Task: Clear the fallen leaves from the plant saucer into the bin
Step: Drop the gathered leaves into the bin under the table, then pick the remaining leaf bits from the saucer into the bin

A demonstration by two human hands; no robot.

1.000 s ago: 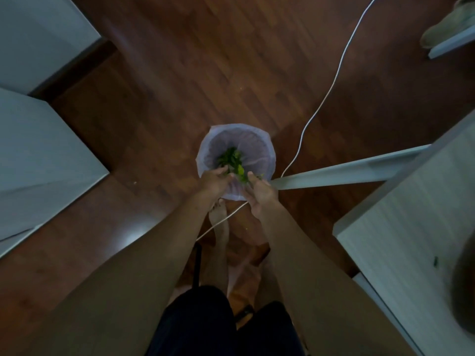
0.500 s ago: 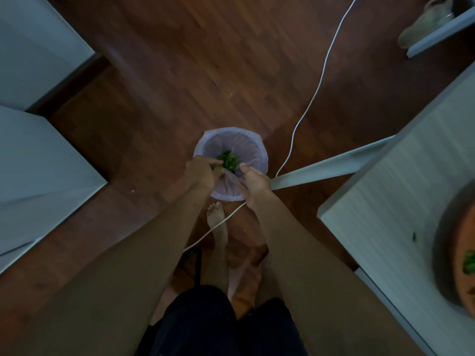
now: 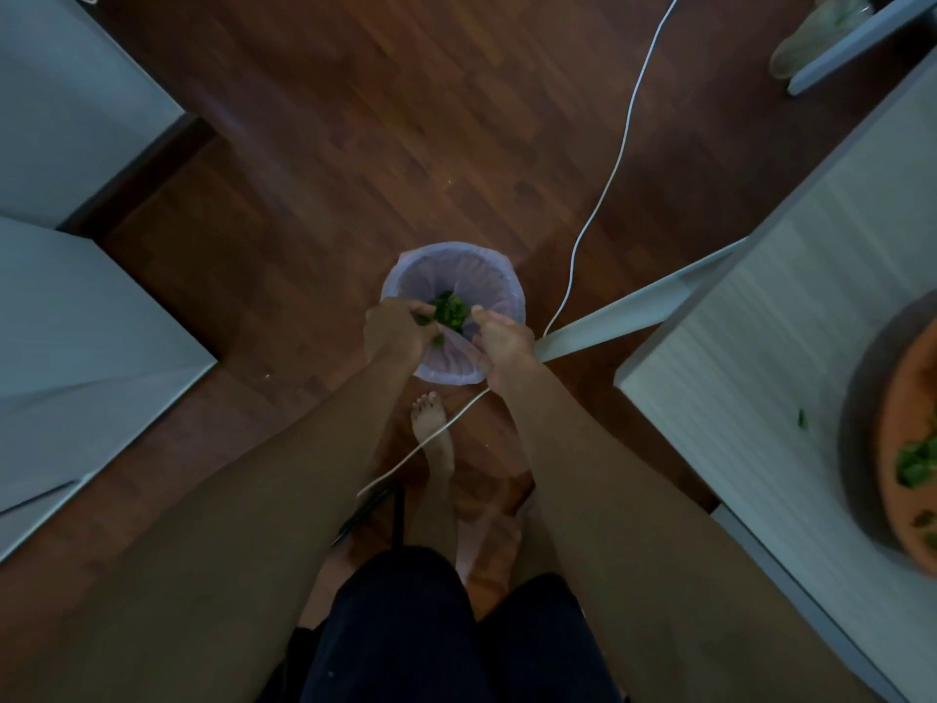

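A round bin (image 3: 459, 266) with a pale plastic liner stands on the wooden floor, and a clump of green leaves (image 3: 450, 309) lies inside it. Both my hands hover over its near rim. My left hand (image 3: 395, 334) is curled, with a few green leaf bits at its fingertips. My right hand (image 3: 507, 345) is curled beside a fold of the liner, and I see nothing in it. At the right edge, an orange plant saucer (image 3: 900, 413) sits on a pale table (image 3: 750, 357) with more green leaves (image 3: 915, 466) in it.
A white cable (image 3: 616, 159) runs across the floor past the bin and over my bare foot (image 3: 433, 433). One loose leaf (image 3: 802, 419) lies on the table. Grey furniture (image 3: 76, 322) stands at the left, and a shoe (image 3: 806, 33) lies far right.
The leaves that were between my hands now lie in the bin. My hands have parted slightly over the rim. The view has swung right, bringing the saucer into sight.
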